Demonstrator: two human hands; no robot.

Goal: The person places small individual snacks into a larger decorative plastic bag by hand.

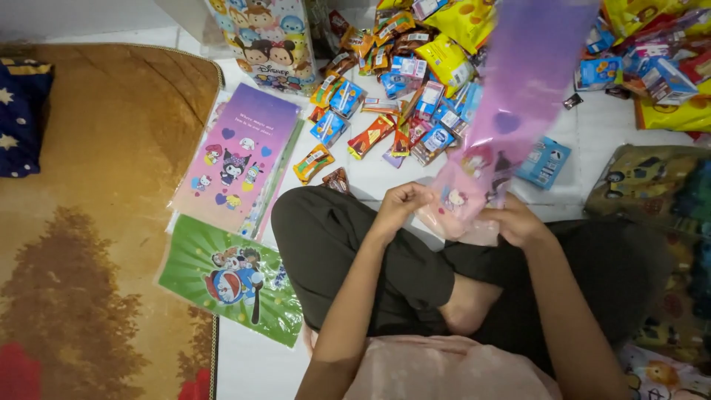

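Both hands, left (400,201) and right (516,221), pinched the pink bag's (511,111) bottom edge; snacks (404,96) crowded beyond, bare floor (592,133) between.

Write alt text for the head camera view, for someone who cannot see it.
A person sitting cross-legged on the floor holds a pink and purple cartoon gift bag with the left hand and right hand. A heap of small snack packets lies ahead, and flat cartoon bags, one purple and one green, lie to the left.
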